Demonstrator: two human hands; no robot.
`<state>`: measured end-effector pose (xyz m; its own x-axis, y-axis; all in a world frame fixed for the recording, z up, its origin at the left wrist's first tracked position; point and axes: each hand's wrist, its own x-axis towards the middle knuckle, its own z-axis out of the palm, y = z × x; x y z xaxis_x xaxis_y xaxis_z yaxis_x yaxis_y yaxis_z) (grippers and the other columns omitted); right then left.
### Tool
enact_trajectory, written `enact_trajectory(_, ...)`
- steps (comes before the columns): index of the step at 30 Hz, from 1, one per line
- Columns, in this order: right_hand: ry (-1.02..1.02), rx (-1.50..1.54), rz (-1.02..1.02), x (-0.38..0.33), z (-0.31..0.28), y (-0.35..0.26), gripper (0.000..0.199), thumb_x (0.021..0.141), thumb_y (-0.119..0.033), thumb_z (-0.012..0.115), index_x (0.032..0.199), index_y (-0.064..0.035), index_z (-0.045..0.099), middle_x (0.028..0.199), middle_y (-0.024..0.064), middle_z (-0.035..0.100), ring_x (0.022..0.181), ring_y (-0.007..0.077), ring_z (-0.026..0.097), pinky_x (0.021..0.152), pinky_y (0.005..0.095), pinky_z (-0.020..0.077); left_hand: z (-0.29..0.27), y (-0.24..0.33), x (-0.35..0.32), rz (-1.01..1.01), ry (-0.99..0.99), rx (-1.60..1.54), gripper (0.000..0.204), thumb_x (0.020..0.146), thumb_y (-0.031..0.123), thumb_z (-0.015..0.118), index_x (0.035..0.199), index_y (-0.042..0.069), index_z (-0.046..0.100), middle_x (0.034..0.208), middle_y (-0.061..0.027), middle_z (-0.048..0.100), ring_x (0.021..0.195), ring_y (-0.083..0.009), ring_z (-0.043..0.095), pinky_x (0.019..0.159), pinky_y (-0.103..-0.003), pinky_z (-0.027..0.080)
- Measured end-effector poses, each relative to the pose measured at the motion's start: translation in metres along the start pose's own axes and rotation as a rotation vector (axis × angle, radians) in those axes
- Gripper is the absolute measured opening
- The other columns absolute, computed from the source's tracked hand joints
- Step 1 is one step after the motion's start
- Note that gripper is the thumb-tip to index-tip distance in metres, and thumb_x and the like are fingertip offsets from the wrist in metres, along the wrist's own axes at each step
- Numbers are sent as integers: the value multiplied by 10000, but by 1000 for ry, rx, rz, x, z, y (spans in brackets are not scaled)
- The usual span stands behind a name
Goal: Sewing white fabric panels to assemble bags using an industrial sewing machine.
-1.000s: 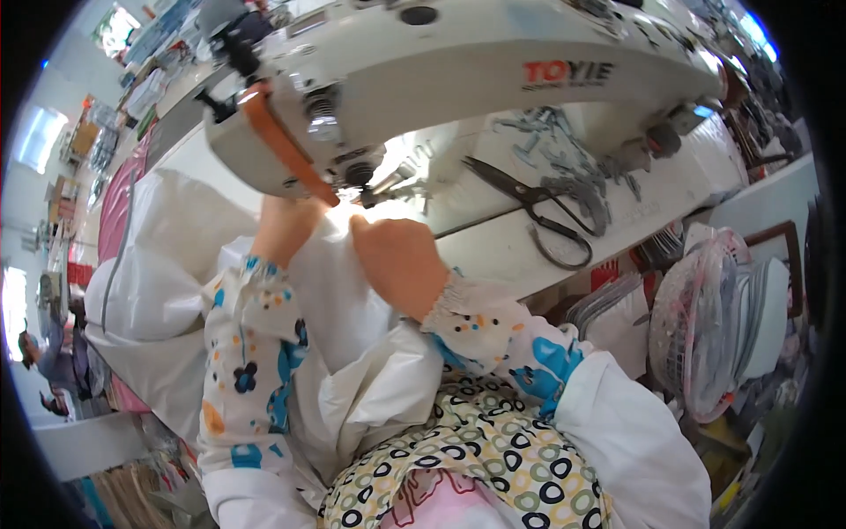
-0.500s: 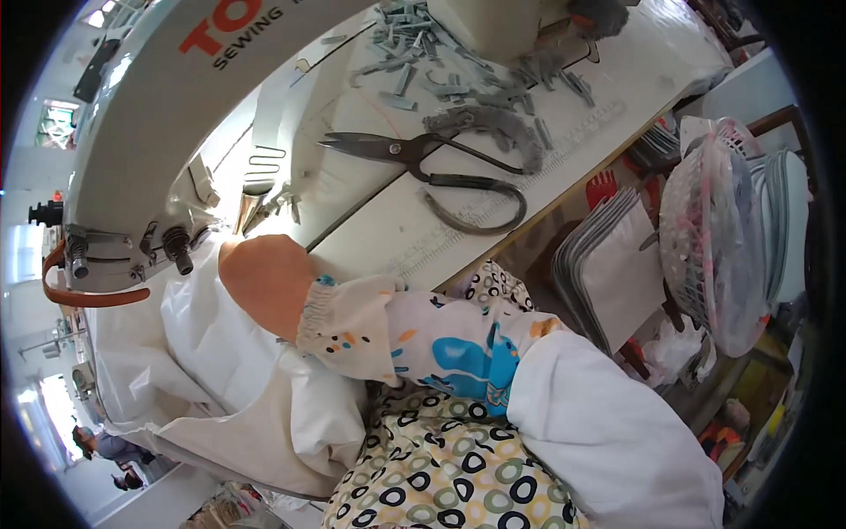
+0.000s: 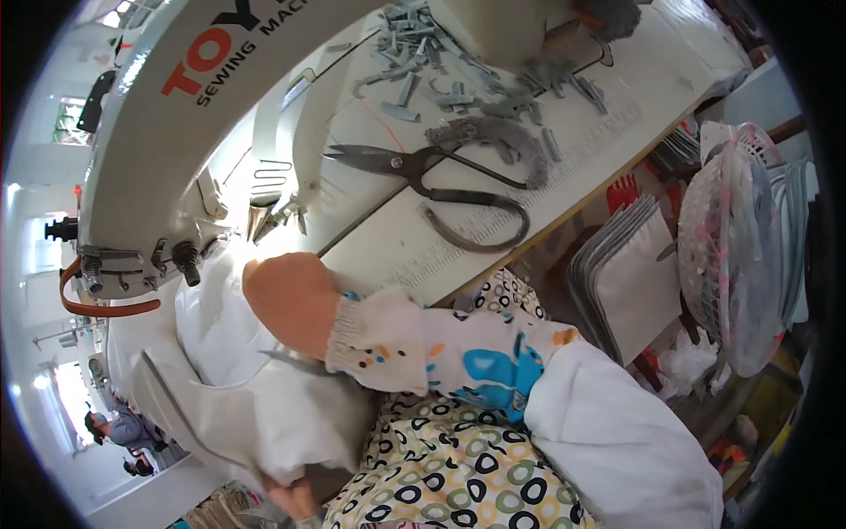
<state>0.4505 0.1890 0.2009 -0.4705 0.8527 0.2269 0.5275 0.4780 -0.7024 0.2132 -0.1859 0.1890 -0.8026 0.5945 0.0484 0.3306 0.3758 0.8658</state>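
Head view: right hand [image 3: 291, 300] pressed flat on white fabric [image 3: 238, 388] just below the sewing machine [image 3: 167, 150] needle area, fingers hidden, grip can't tell. Left hand [image 3: 295, 498] at bottom edge, only fingertips show, pinching the fabric's lower edge. Fabric drapes off the table [image 3: 564, 167] front to the lap. Black scissors [image 3: 441, 181] lie on table, well apart, grey scraps [image 3: 493, 132] beside them

bg: bright windows [image 3: 40, 256] at left | white table [image 3: 564, 150] | pale floor [image 3: 132, 494] | lots of daylight
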Motion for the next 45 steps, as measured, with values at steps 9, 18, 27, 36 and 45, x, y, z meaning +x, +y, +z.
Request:
enact_trajectory(9,-54,-18,70,-11,18,-18,125,783,-55,639,876,-19,565,663,114,661,657,273,704,572,369,555,-40,219,179,153,455,1006,409,989,258,545,1355,76,562,1052,-247,667,877,-366,640,822,-449,493)
enact_trajectory(18,-9,0,85,-10,16,-6,147,837,-68,568,971,-10,581,703,175,662,691,358,683,606,462,537,209,244,130,1374,-474,779,144,815,138,707,898,36,649,1084,-141,619,1071,-345,560,924,-501,446)
enact_trajectory(27,847,-521,8,-45,-174,123,173,957,-101,604,1067,4,686,1101,157,693,1014,317,653,901,397,493,249,191,159,1000,-465,613,365,932,188,556,1270,51,556,1266,-105,586,981,-332,567,831,-429,486)
enact_trajectory(36,735,-585,11,-61,-175,122,186,974,-113,592,1098,-6,681,1043,136,705,996,277,669,906,389,492,272,186,191,970,-432,387,166,933,205,595,864,65,653,826,-120,666,753,-342,635,668,-466,503)
enact_trajectory(45,139,422,128,33,-65,21,236,940,-140,659,1109,24,674,847,85,706,733,117,695,567,246,515,294,194,214,667,-543,614,146,865,179,640,915,47,678,847,-180,690,808,-379,664,681,-464,509)
